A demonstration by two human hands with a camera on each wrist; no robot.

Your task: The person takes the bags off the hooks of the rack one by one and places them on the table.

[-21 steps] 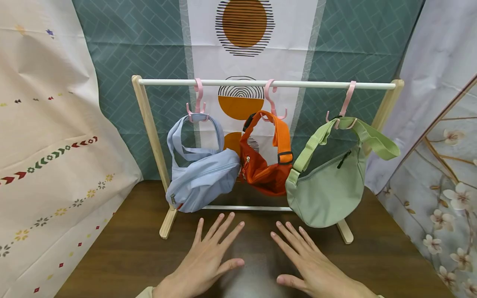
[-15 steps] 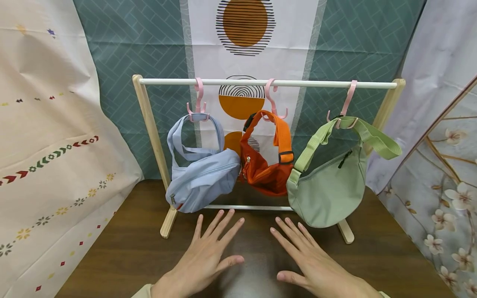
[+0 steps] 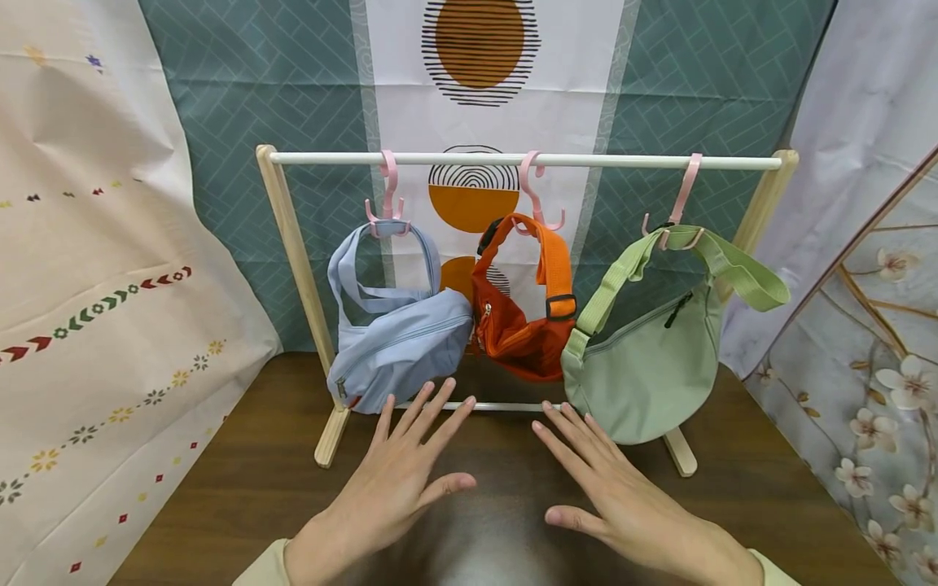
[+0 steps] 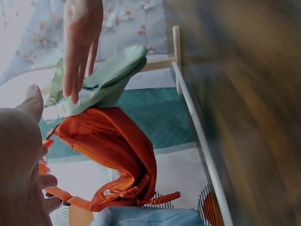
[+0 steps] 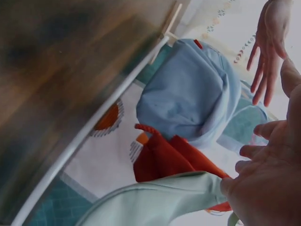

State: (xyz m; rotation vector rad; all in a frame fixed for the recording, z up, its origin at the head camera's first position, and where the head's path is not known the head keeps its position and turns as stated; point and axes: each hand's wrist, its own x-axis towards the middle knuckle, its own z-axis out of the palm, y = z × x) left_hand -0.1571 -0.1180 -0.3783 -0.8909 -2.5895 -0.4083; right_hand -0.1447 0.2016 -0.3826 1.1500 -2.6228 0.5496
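My left hand (image 3: 399, 480) is held palm down with fingers spread, in front of a light blue bag (image 3: 403, 346); its fingertips overlap the bag's lower edge in the head view, and I cannot tell whether they touch. Fingers straight, my right hand (image 3: 623, 496) hovers near the bottom of a pale green bag (image 3: 652, 370). Between these two hangs an orange-red waist bag (image 3: 523, 342) with a black buckle. Each bag's strap loops over a pink hook (image 3: 390, 191) on the white rail (image 3: 469, 160). Neither hand holds anything. The left wrist view shows the orange-red bag (image 4: 113, 146) beyond the fingers.
A rack with wooden side posts (image 3: 296, 252) stands on a dark brown table (image 3: 220, 488). Its lower white bar (image 3: 506, 406) runs behind the hands. Patterned cloths hang around: green at the back, a cream one (image 3: 110, 244) left, a floral one (image 3: 865, 391) right.
Both hands have moved forward and up, toward the bags, with fingers still spread. The bags hang as before, and the head view has shifted very slightly.
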